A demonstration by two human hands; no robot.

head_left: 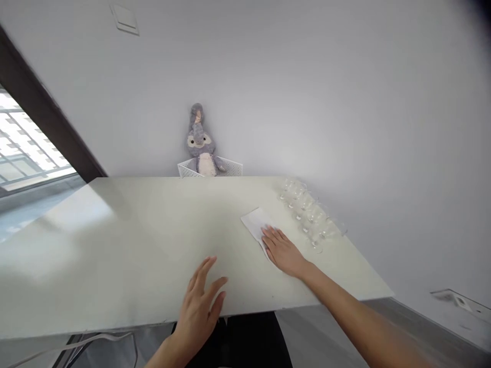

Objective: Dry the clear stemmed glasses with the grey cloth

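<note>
A folded white cloth or paper (254, 221) lies on the pale table (153, 245), right of the middle. My right hand (283, 251) rests flat on its near right part, fingers stretched out and pointing up and left. Part of the sheet is hidden under the palm. My left hand (202, 304) is over the table's front edge, its fingers apart and nothing in them. Just right of the sheet, several clear glasses (307, 204) stand in rows along the right side of the table.
At the table's back edge, a grey plush toy (206, 162) sits in a white perforated basket (233, 168) against the wall. A white cable (95, 337) hangs below the front left edge. A barred window (26, 138) is at the far left.
</note>
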